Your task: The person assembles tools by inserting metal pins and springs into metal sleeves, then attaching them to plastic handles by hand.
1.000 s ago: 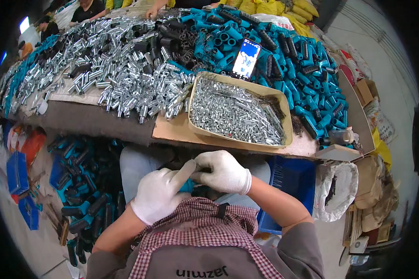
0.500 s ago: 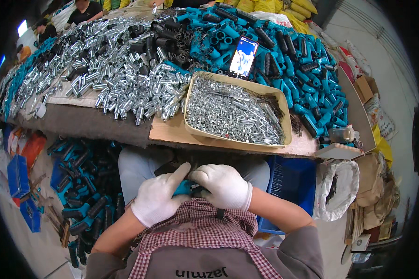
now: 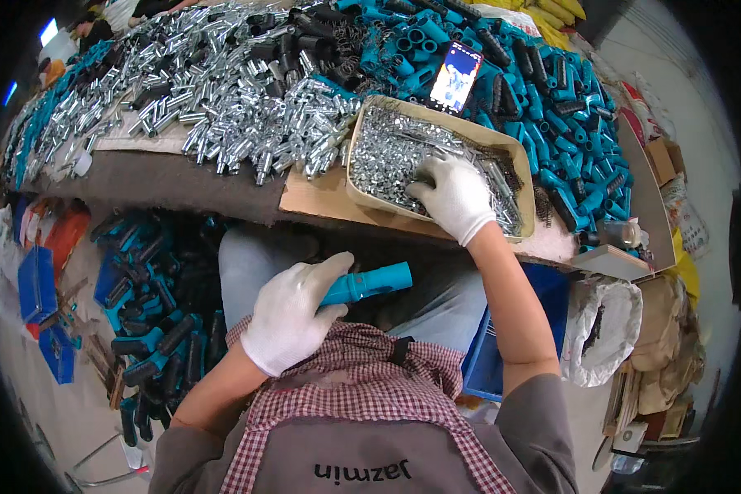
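My left hand (image 3: 292,317), in a white glove, is wrapped round a teal plastic tube-shaped handle (image 3: 383,281) above my lap. Its free end points right. My right hand (image 3: 457,198), gloved as well, reaches into a cream tray (image 3: 530,189) on the table's front edge. Its thumb and fingers are curled down among small silvery metal parts (image 3: 383,160); whether something is pinched between the fingertips is hidden. Thin metal pins and dark springs (image 3: 514,165) lie at the tray's right side.
Behind the tray a lit phone (image 3: 455,78) leans on piled teal handles (image 3: 572,132). Silvery metal sleeves (image 3: 247,123) heap to the left. Finished-looking teal and black pieces (image 3: 152,329) fill the floor at left. A blue bin (image 3: 490,362) and white sack (image 3: 605,329) stand right.
My hands have parted from working together over my lap. The right has moved up and right into the tray; the left keeps the teal handle, which now shows more fully.
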Motion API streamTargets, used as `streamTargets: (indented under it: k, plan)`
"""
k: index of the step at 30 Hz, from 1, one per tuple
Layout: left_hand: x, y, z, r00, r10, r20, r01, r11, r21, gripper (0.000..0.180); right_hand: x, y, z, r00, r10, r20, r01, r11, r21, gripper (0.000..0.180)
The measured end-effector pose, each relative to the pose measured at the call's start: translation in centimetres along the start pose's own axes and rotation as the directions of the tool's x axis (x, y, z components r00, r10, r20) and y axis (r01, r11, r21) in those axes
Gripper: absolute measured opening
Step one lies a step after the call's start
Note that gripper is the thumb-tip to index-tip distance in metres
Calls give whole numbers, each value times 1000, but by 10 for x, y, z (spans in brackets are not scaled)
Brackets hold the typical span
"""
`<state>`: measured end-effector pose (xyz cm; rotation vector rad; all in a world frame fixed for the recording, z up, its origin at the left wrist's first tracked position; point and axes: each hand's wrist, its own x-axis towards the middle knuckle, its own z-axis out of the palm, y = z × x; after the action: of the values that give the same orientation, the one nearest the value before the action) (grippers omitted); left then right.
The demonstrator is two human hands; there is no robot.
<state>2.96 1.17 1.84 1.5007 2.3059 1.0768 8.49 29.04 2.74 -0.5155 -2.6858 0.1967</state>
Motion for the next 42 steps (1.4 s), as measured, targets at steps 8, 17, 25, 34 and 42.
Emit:
streamTargets:
  k: [8, 17, 25, 34, 42]
  plan:
    - [-9, -19, 1, 995, 96, 19, -95, 995, -43, 41, -3, 10, 11, 991, 57, -122, -28, 973, 229, 15]
    - [-18, -37, -7, 948, -246, 203, 318, 679, -661, 48, -63, -65, -11, 935, 248, 252, -318, 282, 905, 11]
    - [-19, -41, 10, 955, -289, -68, 193, 777, -600, 47, -90, -124, 27, 978, 186, 95, -189, 594, 782, 22]
    - [-27, -42, -8, 896, -388, 215, 395, 479, -784, 46, -81, -122, 47, 924, 239, 297, -375, 422, 826, 32]
    - [-29, -57, -13, 907, -375, 190, 321, 328, -888, 50, -37, -136, 44, 873, -71, 482, -429, 358, 830, 44]
